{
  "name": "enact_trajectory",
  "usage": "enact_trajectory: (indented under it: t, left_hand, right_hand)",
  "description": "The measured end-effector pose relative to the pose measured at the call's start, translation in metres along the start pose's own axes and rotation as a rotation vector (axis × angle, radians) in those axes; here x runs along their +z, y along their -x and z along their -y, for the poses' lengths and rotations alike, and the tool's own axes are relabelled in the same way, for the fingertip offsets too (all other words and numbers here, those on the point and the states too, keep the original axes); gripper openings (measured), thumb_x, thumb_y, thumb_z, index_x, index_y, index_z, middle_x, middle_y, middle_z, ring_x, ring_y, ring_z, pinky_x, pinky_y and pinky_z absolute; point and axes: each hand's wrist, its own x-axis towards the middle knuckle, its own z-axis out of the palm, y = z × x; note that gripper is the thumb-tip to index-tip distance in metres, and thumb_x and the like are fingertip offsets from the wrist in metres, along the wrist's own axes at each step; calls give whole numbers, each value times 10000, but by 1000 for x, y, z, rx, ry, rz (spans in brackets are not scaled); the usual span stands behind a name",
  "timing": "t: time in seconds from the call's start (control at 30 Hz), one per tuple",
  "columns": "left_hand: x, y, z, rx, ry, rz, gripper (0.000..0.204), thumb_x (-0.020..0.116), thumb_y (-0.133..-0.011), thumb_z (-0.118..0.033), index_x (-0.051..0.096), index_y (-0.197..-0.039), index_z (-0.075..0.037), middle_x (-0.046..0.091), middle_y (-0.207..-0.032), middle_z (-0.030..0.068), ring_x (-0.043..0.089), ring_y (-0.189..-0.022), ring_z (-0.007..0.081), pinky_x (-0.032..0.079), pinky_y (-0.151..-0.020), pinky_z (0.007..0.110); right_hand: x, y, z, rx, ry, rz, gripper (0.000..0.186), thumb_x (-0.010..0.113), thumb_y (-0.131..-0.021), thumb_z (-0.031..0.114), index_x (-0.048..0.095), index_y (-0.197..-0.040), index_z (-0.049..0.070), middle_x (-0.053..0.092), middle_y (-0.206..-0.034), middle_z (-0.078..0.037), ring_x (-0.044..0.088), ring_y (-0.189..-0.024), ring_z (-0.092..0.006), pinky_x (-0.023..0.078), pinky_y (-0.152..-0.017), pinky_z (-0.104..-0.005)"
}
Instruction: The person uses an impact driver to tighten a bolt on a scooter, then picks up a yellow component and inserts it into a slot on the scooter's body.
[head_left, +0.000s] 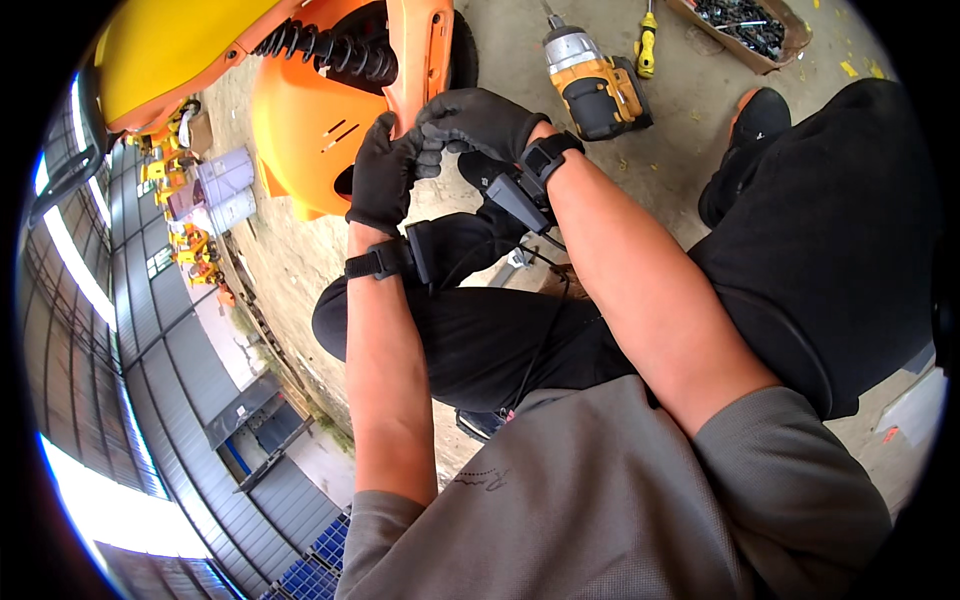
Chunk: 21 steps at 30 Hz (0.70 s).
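An orange curved mudguard [305, 125] with slots and an orange fork arm [418, 45] beside a black coil spring [325, 60] fill the upper middle. My left hand [380, 175], in a black glove, has its fingers bent at the lower end of the fork arm. My right hand [480, 128], gloved too, meets it there with curled fingertips. Whatever they pinch is hidden or too small to name. Right of them lie a yellow and black power drill [592, 88] and a yellow-handled screwdriver [646, 50].
A cardboard box [775, 48] of dark small hardware is at the top right. My shoe [755, 120] and bent legs surround the work spot. A yellow body panel [160, 55] juts in at upper left. Farther back are pale purple bins [225, 185] and several yellow machines [190, 245].
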Motion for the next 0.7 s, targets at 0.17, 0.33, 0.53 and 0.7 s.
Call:
enact_trajectory:
  t: [0.17,0.33,0.53,0.7]
  left_hand:
    - [-1,-3,11,-38,195,-96,336,559,-943,-34,458,-1247,64,672,-878,157,646,-612,190,570,-577,295]
    - [-16,-8,26,-227,101,-239,213,648,-945,-211,610,-1027,-18,652,-857,93,638,-649,183,546,-573,285]
    - [-7,-33,54,-62,299,-315,281,717,-903,-242,612,-986,6,647,-797,70,658,-685,175,586,-591,288]
    - [-12,-46,69,14,233,-304,310,705,-915,-250,625,-1005,35,672,-826,85,660,-669,174,577,-613,282]
  right_hand:
    - [0,-6,-5,39,32,-39,120,649,-896,115,655,-968,19,630,-816,-9,570,-697,-72,467,-615,-220]
    - [-10,-8,-8,-28,-111,-204,86,662,-881,119,645,-918,44,631,-808,-17,578,-691,-87,489,-632,-234]
    - [-8,-15,-7,-146,-227,-449,73,648,-841,61,673,-895,18,648,-745,-40,613,-637,-109,529,-609,-244]
    - [-12,-16,-13,-78,-239,-473,143,612,-900,103,656,-1024,48,661,-889,-27,630,-758,-113,548,-732,-257]
